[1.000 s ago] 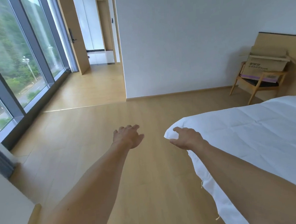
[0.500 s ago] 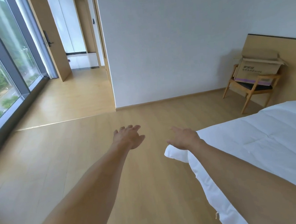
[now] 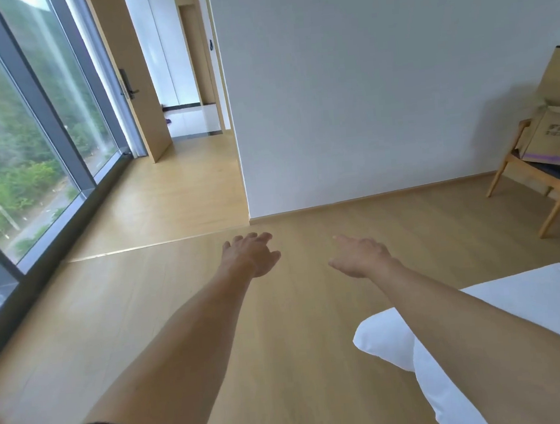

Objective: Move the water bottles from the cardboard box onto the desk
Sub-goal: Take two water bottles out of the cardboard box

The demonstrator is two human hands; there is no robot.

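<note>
An open cardboard box with dark print and a purple strip rests on a wooden chair at the far right edge, partly cut off. No water bottles show; the box's inside is hidden from here. No desk is in view. My left hand and my right hand are stretched out over the wooden floor in the middle, fingers apart, holding nothing. Both are far from the box.
A bed with a white duvet fills the lower right. A white wall stands ahead, with a hallway and open wooden door to its left. Floor-to-ceiling windows run along the left side.
The view has swung and shifted, so the chair and box slid to the right edge and the bed corner dropped lower right. Both hands stay outstretched and empty.
</note>
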